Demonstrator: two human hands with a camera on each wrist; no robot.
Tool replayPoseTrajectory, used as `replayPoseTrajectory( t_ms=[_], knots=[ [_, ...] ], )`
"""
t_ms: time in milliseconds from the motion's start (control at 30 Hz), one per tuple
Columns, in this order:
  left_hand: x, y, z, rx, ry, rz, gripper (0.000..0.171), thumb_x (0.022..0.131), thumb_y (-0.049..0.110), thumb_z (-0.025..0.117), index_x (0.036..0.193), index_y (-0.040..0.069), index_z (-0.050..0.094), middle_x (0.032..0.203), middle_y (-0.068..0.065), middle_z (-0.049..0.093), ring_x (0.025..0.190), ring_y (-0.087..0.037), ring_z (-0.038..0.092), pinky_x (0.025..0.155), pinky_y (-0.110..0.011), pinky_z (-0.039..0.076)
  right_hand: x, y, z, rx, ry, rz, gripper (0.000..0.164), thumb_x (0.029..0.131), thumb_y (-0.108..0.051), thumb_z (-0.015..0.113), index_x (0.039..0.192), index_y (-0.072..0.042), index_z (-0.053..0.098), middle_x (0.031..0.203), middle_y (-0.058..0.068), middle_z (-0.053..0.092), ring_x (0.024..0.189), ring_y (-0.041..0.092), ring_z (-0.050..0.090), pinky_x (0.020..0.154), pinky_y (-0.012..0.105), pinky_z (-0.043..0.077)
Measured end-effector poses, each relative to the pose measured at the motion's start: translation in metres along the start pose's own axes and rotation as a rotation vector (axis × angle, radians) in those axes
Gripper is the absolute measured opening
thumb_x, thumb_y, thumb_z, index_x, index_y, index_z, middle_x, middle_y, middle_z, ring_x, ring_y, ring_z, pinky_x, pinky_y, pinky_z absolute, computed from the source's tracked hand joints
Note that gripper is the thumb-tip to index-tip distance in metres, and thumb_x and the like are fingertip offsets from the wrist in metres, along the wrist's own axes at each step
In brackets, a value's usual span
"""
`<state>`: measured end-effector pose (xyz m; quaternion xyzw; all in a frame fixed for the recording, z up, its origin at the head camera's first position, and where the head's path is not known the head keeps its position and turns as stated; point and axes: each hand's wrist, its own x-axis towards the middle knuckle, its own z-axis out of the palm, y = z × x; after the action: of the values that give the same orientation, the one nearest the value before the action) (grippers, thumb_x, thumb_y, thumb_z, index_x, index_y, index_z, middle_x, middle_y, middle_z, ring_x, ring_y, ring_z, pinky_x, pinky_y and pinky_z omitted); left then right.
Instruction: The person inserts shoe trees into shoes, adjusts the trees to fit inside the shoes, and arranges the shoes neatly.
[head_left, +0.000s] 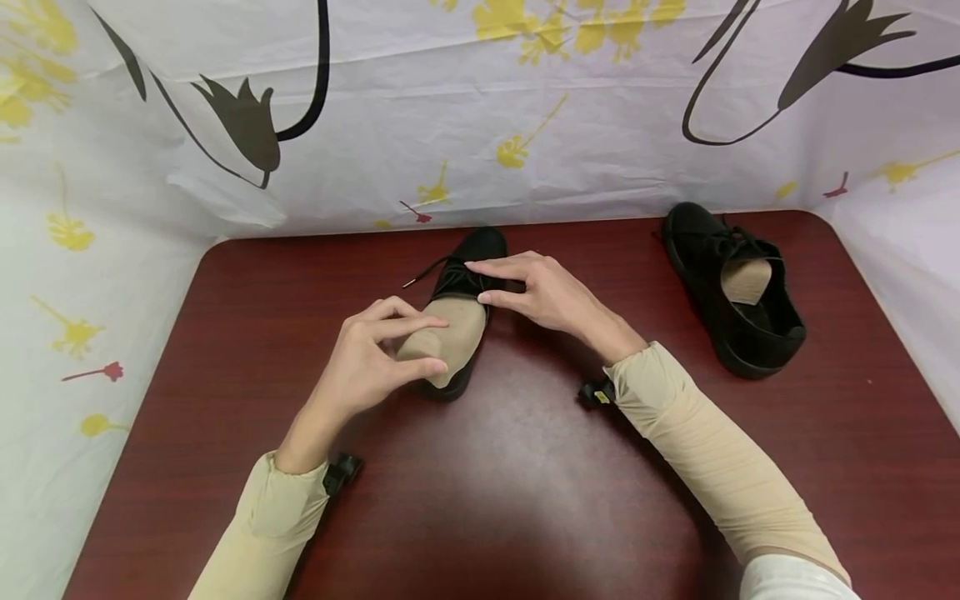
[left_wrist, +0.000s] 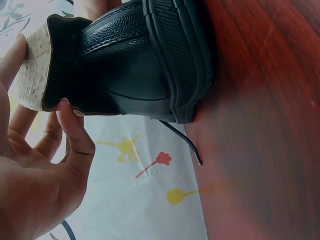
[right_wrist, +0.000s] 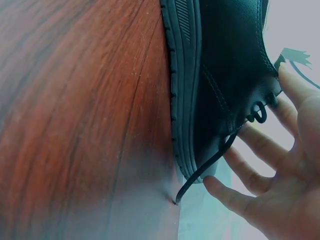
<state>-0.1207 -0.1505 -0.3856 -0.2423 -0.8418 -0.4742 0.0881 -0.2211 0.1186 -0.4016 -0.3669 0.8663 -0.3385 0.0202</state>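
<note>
A black lace-up shoe (head_left: pixel 480 243) stands sole down on the table, toe pointing to the back. A beige insole (head_left: pixel 463 323) slopes out of its opening, the front part hidden inside the shoe. My left hand (head_left: pixel 367 354) pinches the insole's raised heel end between thumb and fingers; the left wrist view shows this insole (left_wrist: pixel 36 67) standing above the heel collar of the shoe (left_wrist: pixel 127 65). With thumb and fingers, my right hand (head_left: pixel 551 292) holds the shoe's upper beside the tongue and lace (right_wrist: pixel 212 160).
At the right of the dark red table (head_left: pixel 540 467) stands a second black shoe (head_left: pixel 693 258), with a beige piece (head_left: pixel 746 279) sticking up in its opening. A white patterned cloth (head_left: pixel 420 108) hangs behind and along the sides.
</note>
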Motion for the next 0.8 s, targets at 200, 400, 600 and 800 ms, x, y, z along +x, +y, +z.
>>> replayPoseTrajectory(
  t_ms=[200, 400, 600, 800],
  knots=[
    [0.004, -0.003, 0.004, -0.015, 0.017, -0.005, 0.042, 0.068, 0.025, 0.094, 0.107, 0.023, 0.080, 0.092, 0.011, 0.064, 0.079, -0.011, 0.051, 0.060, -0.031, 0.040, 0.000, 0.001, 0.000, 0.000, 0.004, -0.011, 0.047, 0.096, -0.041, 0.065, 0.141, -0.031, 0.057, 0.137, -0.011, 0.059, 0.129, 0.013, 0.051, 0.110, 0.038, 0.033],
    [0.002, -0.004, 0.009, -0.037, 0.074, 0.040, 0.050, 0.067, 0.018, 0.094, 0.115, 0.018, 0.077, 0.094, 0.008, 0.065, 0.074, -0.011, 0.049, 0.060, -0.029, 0.037, 0.000, 0.003, 0.002, 0.001, 0.016, -0.021, 0.047, 0.096, -0.039, 0.066, 0.141, -0.029, 0.058, 0.137, -0.010, 0.060, 0.128, 0.012, 0.052, 0.111, 0.037, 0.032],
    [0.001, -0.006, 0.014, -0.107, 0.139, 0.169, 0.056, 0.066, 0.004, 0.092, 0.119, 0.009, 0.074, 0.098, 0.001, 0.068, 0.072, -0.012, 0.049, 0.057, -0.033, 0.034, 0.000, 0.002, 0.004, 0.001, 0.021, -0.026, 0.047, 0.096, -0.040, 0.066, 0.141, -0.028, 0.058, 0.137, -0.008, 0.060, 0.129, 0.013, 0.052, 0.111, 0.037, 0.033],
    [0.005, -0.010, 0.016, -0.103, 0.152, 0.175, 0.055, 0.068, 0.006, 0.092, 0.120, 0.012, 0.074, 0.098, 0.002, 0.068, 0.066, -0.011, 0.043, 0.054, -0.033, 0.032, -0.001, 0.002, 0.003, 0.002, 0.026, -0.020, 0.048, 0.096, -0.041, 0.066, 0.141, -0.029, 0.058, 0.138, -0.007, 0.059, 0.130, 0.015, 0.051, 0.111, 0.038, 0.033]
  ],
)
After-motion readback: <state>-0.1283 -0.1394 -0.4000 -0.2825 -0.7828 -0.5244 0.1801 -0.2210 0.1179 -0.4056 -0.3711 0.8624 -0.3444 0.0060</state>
